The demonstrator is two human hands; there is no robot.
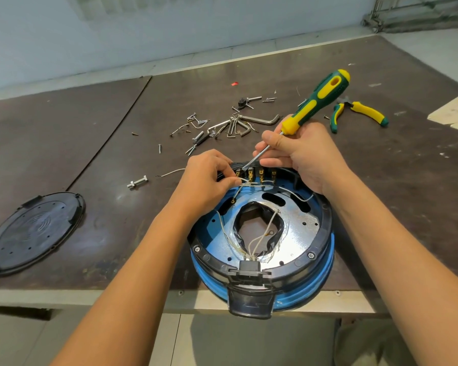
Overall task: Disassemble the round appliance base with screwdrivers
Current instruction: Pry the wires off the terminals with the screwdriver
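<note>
I have the round blue-and-black appliance base [262, 241] at six o'clock on the dark brown worktable [90, 143], its near edge and black latch overhanging the table's front rim. My right hand [302, 154] is closed around the steel shaft of the green-and-yellow screwdriver [316, 100], low down by the collar, so the handle sticks up toward one o'clock; the tip is down among the row of brass terminals [257, 174] on the base's far rim at twelve o'clock. My left hand [209, 178] is pinched shut on a thin white wire [245, 182] just beside those terminals, holding it taut while I work the blade at the leftmost one.

As I judge it, I am well into the job. The black round cover plate [35, 231] already lies off at nine o'clock, and a scatter of loose silver screws and hex keys [222, 125] sits at twelve o'clock behind the base. The inside is open, with the shiny metal plate and more white leads showing around the central hole. Still to do: free the wires from the terminals, then take out the screws I can see on the black ring at seven and four o'clock. The green-and-yellow pliers [360, 114] lie unused at two o'clock.
</note>
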